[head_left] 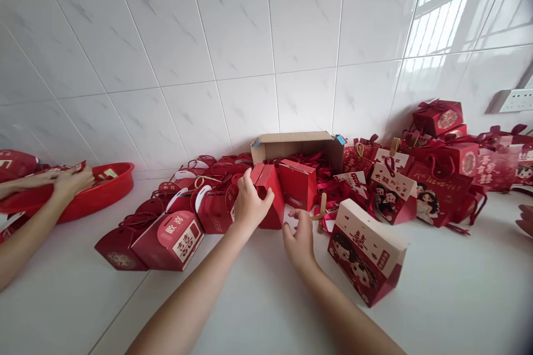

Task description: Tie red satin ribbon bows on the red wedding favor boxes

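Observation:
My left hand point(252, 205) is at a plain red gift box point(272, 208), its fingers at the left edge and the thumb across the front. To the right of that stands a second plain red gift box point(300, 187). My right hand point(300, 239) is just in front of this second box, fingers loosely bent and apart, with nothing visible in them. A printed candy box point(366, 252) with a cream top and cartoon figures stands by my right forearm. Behind the two plain boxes, an open cardboard carton point(300, 137) lies against the wall with dark red ribbons point(320, 169) spilling from it.
Rows of red boxes with round handles point(169, 238) stand on the left. More printed boxes and bags point(441, 188) crowd the right. Another person's hands point(73, 180) work over a red basin point(104, 194) at far left; another hand point(525, 219) shows at the right edge.

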The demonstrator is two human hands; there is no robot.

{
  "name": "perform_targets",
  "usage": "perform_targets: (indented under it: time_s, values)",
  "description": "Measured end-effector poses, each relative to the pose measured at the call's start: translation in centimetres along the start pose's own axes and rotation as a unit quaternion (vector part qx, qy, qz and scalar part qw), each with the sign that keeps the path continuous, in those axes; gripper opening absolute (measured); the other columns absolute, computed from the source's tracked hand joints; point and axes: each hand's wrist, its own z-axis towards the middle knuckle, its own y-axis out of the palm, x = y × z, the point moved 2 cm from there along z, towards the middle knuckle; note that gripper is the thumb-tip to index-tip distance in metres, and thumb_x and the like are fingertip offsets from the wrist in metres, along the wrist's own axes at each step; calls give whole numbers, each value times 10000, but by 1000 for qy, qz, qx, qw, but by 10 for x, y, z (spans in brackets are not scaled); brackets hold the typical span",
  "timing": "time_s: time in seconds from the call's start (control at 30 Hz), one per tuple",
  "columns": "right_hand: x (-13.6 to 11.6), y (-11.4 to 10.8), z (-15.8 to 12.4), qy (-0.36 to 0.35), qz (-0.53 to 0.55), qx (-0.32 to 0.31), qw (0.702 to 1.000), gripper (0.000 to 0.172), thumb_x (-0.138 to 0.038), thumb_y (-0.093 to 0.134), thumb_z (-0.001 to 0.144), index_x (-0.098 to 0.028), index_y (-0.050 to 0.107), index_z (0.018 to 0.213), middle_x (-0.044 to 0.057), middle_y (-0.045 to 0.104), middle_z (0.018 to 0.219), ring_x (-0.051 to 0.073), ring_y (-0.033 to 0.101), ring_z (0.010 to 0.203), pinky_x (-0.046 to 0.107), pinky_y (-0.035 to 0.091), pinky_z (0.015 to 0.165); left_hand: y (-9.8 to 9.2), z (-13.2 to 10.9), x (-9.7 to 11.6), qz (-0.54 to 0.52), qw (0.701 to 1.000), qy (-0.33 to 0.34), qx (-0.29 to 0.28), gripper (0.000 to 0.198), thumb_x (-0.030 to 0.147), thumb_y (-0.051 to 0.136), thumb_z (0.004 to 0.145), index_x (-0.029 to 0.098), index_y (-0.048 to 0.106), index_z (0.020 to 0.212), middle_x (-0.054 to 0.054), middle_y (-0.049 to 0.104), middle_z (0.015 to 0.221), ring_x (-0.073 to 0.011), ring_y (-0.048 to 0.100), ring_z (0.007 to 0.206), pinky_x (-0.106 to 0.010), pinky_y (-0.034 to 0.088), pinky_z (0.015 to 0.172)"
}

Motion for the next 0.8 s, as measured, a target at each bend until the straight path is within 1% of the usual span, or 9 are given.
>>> perform_targets:
  time_s: [0.07,0.13,0.27,0.43,0.57,0.63,0.7,0.77,0.8]
  values:
    - [3,1,0,12,3,-2,1000,202,-178,454,769,-193,453,970,90,513,1035,255,474,1007,393,417,811,-3,1,0,-40,999,4,-7,642,235,549,791,107,301,1370,-227,450,1324,-347,488,1206,-468,480,901]
    - [4,2,0,17,7,-4,1000,246,-186,457,771,-187,449,1017,105,503,1084,259,466,1042,396,421,820,-8,1,-1,-58,998,10,-13,627,190,538,784,126,305,1363,-198,507,1275,-315,532,1161,-441,481,909]
    - [-2,3,-2,12,17,-13,1000,282,-202,468,780,-185,446,1060,109,502,1110,250,466,1066,401,418,869,-24,-8,-8,-130,991,11,-28,631,202,568,781,168,308,1356,-145,584,1135,-269,621,1002,-436,492,890]
    - [-15,3,-9,14,12,-10,1000,189,-265,459,829,-198,488,1003,108,510,1079,260,466,1060,451,372,945,-54,-32,-14,-233,971,-14,-53,646,277,621,789,222,310,1352,-105,585,1109,-233,650,948,-395,516,855]
    - [-21,4,-16,46,15,-1,999,295,-290,478,808,-195,471,1087,146,442,1244,296,384,1213,488,314,1008,-84,-50,-20,-275,956,-65,-79,656,318,663,768,263,332,1331,-83,578,1142,-213,660,910,-362,538,815]
    - [-21,8,-18,85,68,-53,993,392,-264,474,789,-194,410,1169,138,475,1229,273,455,1167,451,386,960,-100,-56,-27,-275,953,-102,-74,684,350,693,739,260,348,1322,-85,574,1158,-213,659,890,-360,546,803]
    - [-23,14,-22,110,126,-144,975,411,-241,457,790,-190,380,1191,111,553,1120,242,565,999,407,471,844,-115,-61,-36,-267,951,-140,-61,721,398,713,711,253,356,1320,-89,578,1162,-232,653,900,-379,548,812]
    - [-32,18,-28,77,127,-231,961,377,-222,469,794,-176,423,1165,99,593,1056,234,592,927,402,496,810,-125,-65,-47,-249,953,-163,-48,745,451,710,704,261,353,1331,-91,576,1176,-274,637,961,-422,540,841]
    - [-39,18,-32,43,101,-257,960,384,-207,488,788,-160,446,1167,114,592,1084,249,582,979,424,487,854,-128,-66,-52,-234,957,-165,-35,749,472,702,707,266,352,1336,-93,569,1190,-296,625,996,-449,532,862]
